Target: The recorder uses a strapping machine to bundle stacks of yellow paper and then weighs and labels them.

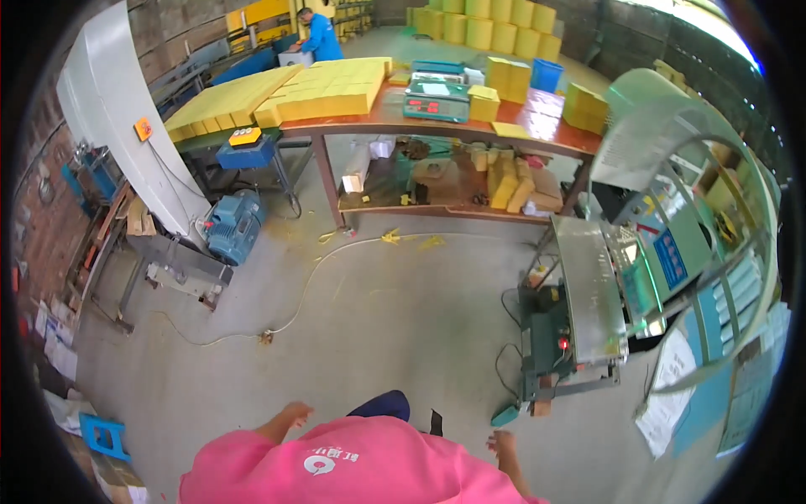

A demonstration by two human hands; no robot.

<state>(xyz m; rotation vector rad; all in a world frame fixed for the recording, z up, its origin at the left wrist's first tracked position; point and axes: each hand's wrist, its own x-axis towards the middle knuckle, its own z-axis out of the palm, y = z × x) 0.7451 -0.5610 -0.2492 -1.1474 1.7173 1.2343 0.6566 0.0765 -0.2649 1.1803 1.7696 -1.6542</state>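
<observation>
My left hand [294, 413] hangs by my side at the lower middle, fingers loosely apart, holding nothing. My right hand [502, 443] is also low beside my pink shirt, fingers slightly curled and empty. Both hover over the bare concrete floor [395, 311]. Nearest to my right hand is a green sealing machine [579, 319] with a steel conveyor top. Several yellow blocks [319, 88] lie in rows on a brown work table [437, 128] far ahead.
A green weighing scale [437, 99] sits on the table. A blue motor [233, 223] and a white conveyor [117, 109] stand at left. A cable [294, 311] runs across the floor. A person in blue [321, 35] works at the back. A blue stool [105, 435] is at lower left.
</observation>
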